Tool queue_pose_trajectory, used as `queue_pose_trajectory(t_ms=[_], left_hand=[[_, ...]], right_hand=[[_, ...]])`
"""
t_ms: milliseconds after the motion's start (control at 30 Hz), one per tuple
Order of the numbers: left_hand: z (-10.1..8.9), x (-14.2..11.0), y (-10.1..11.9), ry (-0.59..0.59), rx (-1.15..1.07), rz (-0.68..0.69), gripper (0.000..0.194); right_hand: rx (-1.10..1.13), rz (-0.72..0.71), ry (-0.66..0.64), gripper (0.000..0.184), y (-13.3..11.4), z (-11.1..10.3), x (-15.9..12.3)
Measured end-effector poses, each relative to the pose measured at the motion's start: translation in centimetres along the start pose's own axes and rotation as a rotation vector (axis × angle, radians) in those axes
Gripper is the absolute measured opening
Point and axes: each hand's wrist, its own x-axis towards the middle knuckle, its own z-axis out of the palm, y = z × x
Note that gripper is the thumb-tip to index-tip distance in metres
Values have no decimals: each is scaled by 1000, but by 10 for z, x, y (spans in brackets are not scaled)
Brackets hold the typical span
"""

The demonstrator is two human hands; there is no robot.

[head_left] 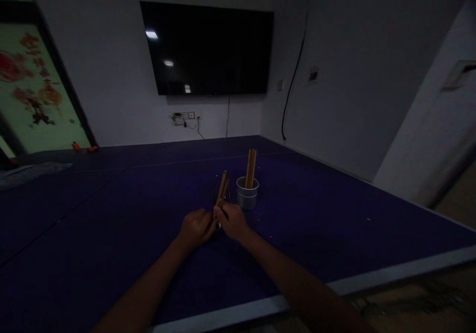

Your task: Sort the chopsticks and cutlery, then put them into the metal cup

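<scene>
My left hand (197, 228) and my right hand (233, 221) meet low over the purple surface, both with fingers closed. Between them they grip a few brown wooden chopsticks (223, 185), which stick up and lean slightly right. The lower ends are hidden by my fingers. Just beyond my right hand stands a silver metal cup (247, 200), upright and apart from it. Inside the cup a bundle of similar chopsticks (251, 167) stands nearly straight. Some thin dark thing shows behind the held chopsticks, too dim to make out.
The wide purple tabletop (316, 214) has a pale front edge (230, 314). Clear plastic wrap (35, 172) lies at far left, near an orange item (76, 146). A black television (211, 50) hangs on the wall, and a black cable (295, 73) runs down in the corner.
</scene>
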Motion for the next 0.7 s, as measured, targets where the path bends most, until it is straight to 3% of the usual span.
queue_pose_trajectory(t_ms=[267,700], left_hand=[[4,-2,1,-39,-20,-23,31],[4,-3,-1,-103,17,-2,38]], right_hand=[[293,171,27,43,-4,-3,3],[301,187,10,33,-2,3,1]])
